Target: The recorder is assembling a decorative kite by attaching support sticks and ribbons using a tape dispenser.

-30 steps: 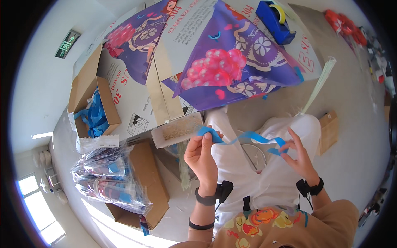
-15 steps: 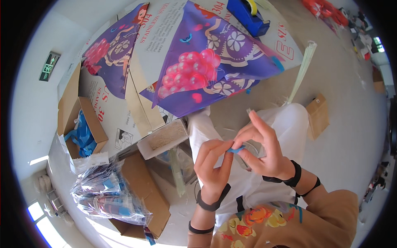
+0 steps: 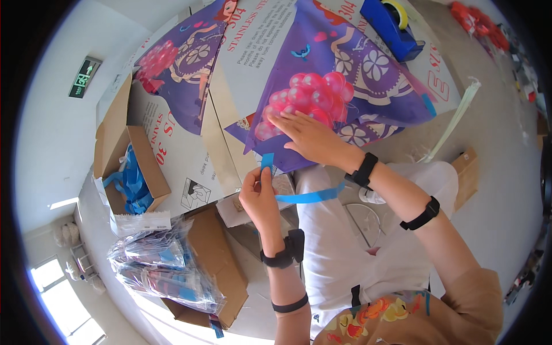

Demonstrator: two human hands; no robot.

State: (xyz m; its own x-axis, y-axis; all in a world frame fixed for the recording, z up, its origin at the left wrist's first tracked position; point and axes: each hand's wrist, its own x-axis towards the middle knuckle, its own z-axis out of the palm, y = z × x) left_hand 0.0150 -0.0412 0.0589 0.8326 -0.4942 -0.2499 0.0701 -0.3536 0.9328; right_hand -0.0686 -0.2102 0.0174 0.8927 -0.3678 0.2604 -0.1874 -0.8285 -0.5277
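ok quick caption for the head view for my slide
Left hand pinches a blue strip while the right hand presses flat on a purple printed kite.

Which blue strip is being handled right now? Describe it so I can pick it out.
Start at the big purple patterned sheet with the pink ball cluster. Just below its lower corner, the left hand pinches a plain blue strip that runs right toward the right wrist. Unlike the blue pieces in the cardboard box, it hangs in the air.
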